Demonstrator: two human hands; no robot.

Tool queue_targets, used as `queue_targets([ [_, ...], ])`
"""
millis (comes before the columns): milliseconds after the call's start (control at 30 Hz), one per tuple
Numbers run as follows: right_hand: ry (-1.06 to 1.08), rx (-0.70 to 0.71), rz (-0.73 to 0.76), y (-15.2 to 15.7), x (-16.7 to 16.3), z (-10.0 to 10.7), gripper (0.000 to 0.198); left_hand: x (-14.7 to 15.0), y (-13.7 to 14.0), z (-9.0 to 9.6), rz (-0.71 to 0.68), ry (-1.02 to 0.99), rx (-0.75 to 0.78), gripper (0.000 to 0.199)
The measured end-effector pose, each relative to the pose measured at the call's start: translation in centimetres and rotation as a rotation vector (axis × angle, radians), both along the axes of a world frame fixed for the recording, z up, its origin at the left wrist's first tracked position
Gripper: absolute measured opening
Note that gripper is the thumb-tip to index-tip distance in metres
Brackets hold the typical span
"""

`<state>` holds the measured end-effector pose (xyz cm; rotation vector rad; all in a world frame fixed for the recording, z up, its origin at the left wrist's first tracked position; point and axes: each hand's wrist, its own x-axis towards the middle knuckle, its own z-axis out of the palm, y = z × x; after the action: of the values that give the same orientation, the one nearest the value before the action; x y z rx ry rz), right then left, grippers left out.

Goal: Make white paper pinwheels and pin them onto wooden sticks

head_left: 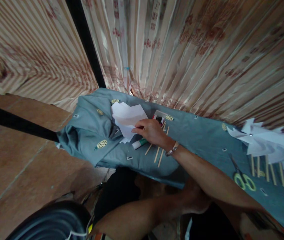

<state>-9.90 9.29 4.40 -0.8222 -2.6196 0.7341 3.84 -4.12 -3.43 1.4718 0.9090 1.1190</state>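
A stack of white paper sheets [128,116] lies on the blue-grey cloth. My right hand [152,131], with a bracelet at its wrist, pinches the near right edge of the paper between thumb and fingers. Just below that hand is a green and white glue stick [140,143], partly covered. Several thin wooden sticks [160,157] lie under and beside the wrist. A small box [158,118] with dark contents sits behind the hand. My left hand [197,198] is low, close to the right forearm; its fingers are hidden and dark.
On the right, several white paper pinwheels [254,136] with wooden sticks lie in an overlapping row. Scissors [243,178] with yellow-green handles rest beside them. A pleated curtain [157,50] hangs behind the cloth-covered surface [197,140]. Black poles [87,40] stand at the left.
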Motion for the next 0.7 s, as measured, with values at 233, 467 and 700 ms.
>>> queue_targets([
  [233,0.321,-0.292,-0.089,0.7,0.5,0.5,0.013,0.1,-0.2,0.3,-0.042,-0.11,-0.243,0.027],
  [467,0.673,-0.28,-0.325,2.0,7.1,4.4,0.015,-2.0,-0.6,2.4,-0.177,-0.096,-0.491,0.021],
  [700,0.831,0.172,-0.827,-0.9,18.8,7.7,0.011,-3.6,-0.4,4.1,-0.101,-0.03,-0.46,0.024],
])
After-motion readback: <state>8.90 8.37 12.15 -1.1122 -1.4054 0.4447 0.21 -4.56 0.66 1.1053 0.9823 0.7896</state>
